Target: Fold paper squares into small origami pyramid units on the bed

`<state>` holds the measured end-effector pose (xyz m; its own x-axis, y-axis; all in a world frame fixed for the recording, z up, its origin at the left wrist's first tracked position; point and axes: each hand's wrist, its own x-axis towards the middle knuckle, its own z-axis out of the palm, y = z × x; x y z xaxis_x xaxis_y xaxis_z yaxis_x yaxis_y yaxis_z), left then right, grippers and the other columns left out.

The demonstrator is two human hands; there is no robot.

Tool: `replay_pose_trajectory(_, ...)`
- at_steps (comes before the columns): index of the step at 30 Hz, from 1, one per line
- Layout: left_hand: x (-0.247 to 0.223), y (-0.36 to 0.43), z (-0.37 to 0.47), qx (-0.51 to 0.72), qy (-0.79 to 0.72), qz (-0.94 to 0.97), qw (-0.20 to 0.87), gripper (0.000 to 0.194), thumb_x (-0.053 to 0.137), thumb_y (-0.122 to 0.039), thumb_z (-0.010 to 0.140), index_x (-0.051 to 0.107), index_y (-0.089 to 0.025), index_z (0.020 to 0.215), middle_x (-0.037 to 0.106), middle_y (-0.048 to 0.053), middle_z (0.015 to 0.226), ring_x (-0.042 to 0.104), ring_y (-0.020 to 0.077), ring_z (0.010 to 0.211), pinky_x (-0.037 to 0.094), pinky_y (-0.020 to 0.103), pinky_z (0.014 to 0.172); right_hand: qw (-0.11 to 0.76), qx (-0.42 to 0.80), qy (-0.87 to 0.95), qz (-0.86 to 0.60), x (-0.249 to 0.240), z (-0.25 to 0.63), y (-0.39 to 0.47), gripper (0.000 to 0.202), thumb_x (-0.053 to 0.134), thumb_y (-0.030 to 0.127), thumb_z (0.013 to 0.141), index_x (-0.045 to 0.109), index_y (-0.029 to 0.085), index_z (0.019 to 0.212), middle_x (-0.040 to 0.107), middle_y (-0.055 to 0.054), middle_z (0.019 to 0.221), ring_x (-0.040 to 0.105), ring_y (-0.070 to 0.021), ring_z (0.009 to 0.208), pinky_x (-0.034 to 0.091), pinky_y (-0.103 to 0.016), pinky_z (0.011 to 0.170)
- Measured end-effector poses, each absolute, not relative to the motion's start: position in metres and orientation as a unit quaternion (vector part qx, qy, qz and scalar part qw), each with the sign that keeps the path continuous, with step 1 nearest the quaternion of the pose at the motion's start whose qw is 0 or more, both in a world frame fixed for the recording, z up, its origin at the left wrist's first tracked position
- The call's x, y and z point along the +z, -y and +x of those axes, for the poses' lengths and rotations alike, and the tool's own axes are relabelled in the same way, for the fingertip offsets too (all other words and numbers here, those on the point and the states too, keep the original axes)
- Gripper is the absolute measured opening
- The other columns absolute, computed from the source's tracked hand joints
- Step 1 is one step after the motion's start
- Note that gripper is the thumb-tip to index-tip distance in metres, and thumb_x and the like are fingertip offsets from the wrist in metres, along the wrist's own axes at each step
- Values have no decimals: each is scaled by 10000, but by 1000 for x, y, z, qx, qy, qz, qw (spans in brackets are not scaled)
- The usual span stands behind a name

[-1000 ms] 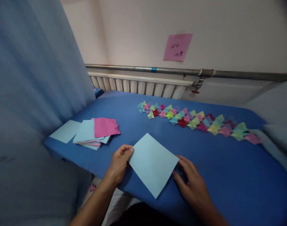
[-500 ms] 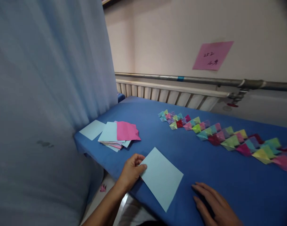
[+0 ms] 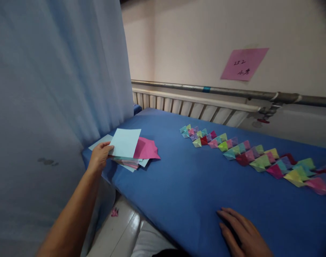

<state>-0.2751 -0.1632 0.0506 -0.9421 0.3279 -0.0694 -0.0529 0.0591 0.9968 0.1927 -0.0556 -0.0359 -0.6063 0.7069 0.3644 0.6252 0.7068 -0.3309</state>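
Observation:
My left hand [image 3: 100, 155] pinches the left corner of a light blue sheet of paper [image 3: 125, 142], closed on it. The sheet is held over a stack of coloured paper [image 3: 128, 164] at the left of the table and covers much of its top. A bright pink sheet [image 3: 147, 149] shows from under its right side. Part of another pale blue sheet [image 3: 98, 142] lies behind my left hand. My right hand [image 3: 244, 232] rests on the blue surface near the front edge, fingers stretched out, holding nothing.
Several folded paper pieces in many colours [image 3: 234, 150] lie in rows across the blue-covered table [image 3: 173, 192]. A blue curtain [image 3: 58, 89] hangs at the left. Behind are a radiator [image 3: 179, 106] and a pipe [image 3: 232, 92]. A pink scrap [image 3: 114, 212] lies on the floor.
My left hand has carried the light blue sheet from the table's front edge, left and away from me, to over the stack. My right hand has stayed in place.

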Motion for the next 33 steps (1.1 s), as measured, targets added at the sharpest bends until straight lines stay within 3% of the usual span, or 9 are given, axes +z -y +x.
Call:
replay_pose_trajectory(4, 29, 168, -289, 621, -767, 94, 129, 312, 732, -248, 453, 625, -164, 734, 612, -5, 665, 563, 169, 653, 423, 285, 617, 238, 78, 894, -370, -36, 192, 56, 432, 404, 507, 913, 718, 234, 1028, 704, -98, 1047, 668, -257, 957, 561, -403, 819)
replay_pose_trajectory(10, 23, 169, -299, 553, -808, 127, 157, 410, 787, -395, 444, 672, -162, 761, 622, 5, 658, 564, 190, 668, 390, 293, 609, 249, 42, 901, -353, -41, 192, 53, 415, 402, 476, 920, 729, 234, 998, 715, -95, 1005, 682, -243, 903, 570, -390, 779)
replay_pose_trajectory(16, 29, 162, -304, 517, -826, 133, 180, 434, 808, -380, 407, 650, -166, 751, 612, -19, 637, 515, 156, 605, 343, 274, 562, 252, -6, 911, -326, -39, 190, 54, 395, 397, 412, 936, 732, 217, 1016, 724, -99, 1003, 693, -231, 895, 585, -370, 756)
replay_pose_trajectory(28, 40, 160, -303, 490, -828, 137, 237, 441, 825, -371, 353, 641, -173, 700, 578, -30, 536, 478, 135, 516, 320, 259, 503, 247, 23, 906, -342, -35, 188, 58, 391, 400, 407, 933, 738, 216, 985, 718, -105, 1008, 683, -247, 898, 575, -396, 766)
replay_pose_trajectory(33, 38, 161, -299, 471, -832, 154, 249, 410, 808, -352, 356, 637, -179, 686, 626, -1, 578, 520, 153, 538, 357, 267, 515, 236, 33, 909, -342, -32, 188, 60, 369, 406, 387, 932, 726, 223, 1016, 708, -103, 1042, 675, -245, 918, 565, -400, 796)
